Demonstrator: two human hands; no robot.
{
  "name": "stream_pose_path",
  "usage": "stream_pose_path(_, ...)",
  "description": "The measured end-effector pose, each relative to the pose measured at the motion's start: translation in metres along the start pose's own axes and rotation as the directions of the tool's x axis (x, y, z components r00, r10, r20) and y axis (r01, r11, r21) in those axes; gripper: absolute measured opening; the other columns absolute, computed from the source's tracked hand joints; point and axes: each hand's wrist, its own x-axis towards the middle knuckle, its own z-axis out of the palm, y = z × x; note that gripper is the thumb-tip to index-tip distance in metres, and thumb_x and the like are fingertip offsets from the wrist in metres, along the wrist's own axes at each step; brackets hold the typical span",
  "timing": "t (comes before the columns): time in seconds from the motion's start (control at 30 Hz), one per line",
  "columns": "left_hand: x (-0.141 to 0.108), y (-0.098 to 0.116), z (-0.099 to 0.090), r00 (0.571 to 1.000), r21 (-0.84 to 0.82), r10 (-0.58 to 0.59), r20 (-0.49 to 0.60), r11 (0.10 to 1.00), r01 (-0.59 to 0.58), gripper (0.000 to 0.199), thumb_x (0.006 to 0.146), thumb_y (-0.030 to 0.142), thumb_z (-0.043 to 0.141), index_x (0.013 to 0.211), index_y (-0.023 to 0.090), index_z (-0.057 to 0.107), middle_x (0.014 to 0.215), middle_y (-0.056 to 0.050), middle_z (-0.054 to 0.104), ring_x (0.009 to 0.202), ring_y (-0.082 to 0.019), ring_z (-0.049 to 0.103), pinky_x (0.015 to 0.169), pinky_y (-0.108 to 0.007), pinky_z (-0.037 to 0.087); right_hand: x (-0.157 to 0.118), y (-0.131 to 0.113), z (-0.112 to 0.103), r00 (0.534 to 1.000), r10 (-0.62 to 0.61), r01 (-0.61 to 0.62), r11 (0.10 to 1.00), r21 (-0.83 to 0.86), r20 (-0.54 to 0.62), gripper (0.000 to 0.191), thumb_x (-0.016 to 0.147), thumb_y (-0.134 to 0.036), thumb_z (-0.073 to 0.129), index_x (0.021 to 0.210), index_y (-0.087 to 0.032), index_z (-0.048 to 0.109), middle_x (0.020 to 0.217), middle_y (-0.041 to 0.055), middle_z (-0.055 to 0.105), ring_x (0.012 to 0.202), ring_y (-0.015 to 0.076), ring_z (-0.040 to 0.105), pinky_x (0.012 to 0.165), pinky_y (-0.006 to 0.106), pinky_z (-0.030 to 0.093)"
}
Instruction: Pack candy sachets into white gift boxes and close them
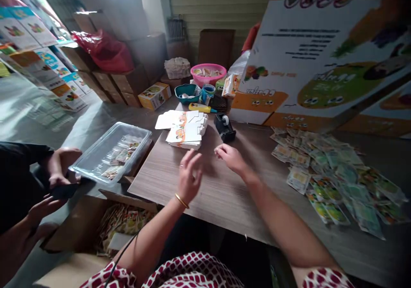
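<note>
My left hand is over the wooden tabletop, its fingers spread and slightly blurred, with nothing seen in it. To its right, my right hand has its thumb and fingers pinched together; whatever is between them is too small to make out. Just beyond that hand stands a black tape dispenser with a roll of tape. A stack of flat white-and-orange cartons lies past my left hand, apart from its fingers.
Many small packets cover the table's right side, before large printed boxes. Behind the cartons are a teal basin and pink basin. On the left, a clear bin and open carton hold packets, near another person's hands.
</note>
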Motion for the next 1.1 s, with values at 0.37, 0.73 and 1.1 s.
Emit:
stream_pose_path(0.37, 0.046, -0.115, -0.035, 0.927, -0.022, -0.374, 0.019, 0.927, 0.375, 0.058, 0.1, 0.052, 0.048, 0.146, 0.016, 0.052, 0.163, -0.019, 0.04, 0.155, -0.032, 0.032, 0.127, -0.055, 0.027, 0.088, -0.054, 0.041, 0.996, 0.083, -0.082, 0.929, -0.361, -0.013, 0.02, 0.095, -0.034, 0.061, 0.08, -0.021, 0.062, 0.089, 0.0039, 0.073, 0.083, 0.0182, 0.063, 0.068, 0.026, 0.038)
stream_pose_path(0.73, 0.072, -0.086, -0.064, 0.688, -0.665, -0.686, 0.237, 0.402, 0.63, 0.033, 0.099, 0.042, 0.056, 0.117, 0.016, 0.065, 0.108, -0.01, 0.074, 0.08, -0.014, 0.07, 0.073, -0.027, 0.058, 0.042, -0.042, 0.022, 0.997, 0.079, -0.076, 0.864, 0.499, 0.014, 0.034, 0.086, -0.053, 0.066, 0.085, -0.021, 0.055, 0.076, 0.0019, 0.069, 0.06, 0.0146, 0.064, 0.057, 0.025, 0.049)
stream_pose_path(1.1, 0.04, -0.059, -0.047, 0.637, -0.669, -0.56, 0.53, 0.186, 0.719, 0.046, 0.075, 0.04, 0.086, 0.111, 0.018, 0.069, 0.115, -0.01, 0.076, 0.097, -0.024, 0.074, 0.085, -0.034, 0.062, -0.036, -0.004, 0.018, 0.982, -0.19, 0.172, 0.917, -0.36, -0.013, 0.029, 0.099, -0.044, 0.048, 0.093, -0.021, 0.064, 0.108, 0.0142, 0.072, 0.105, 0.0286, 0.065, 0.093, 0.042, 0.051)
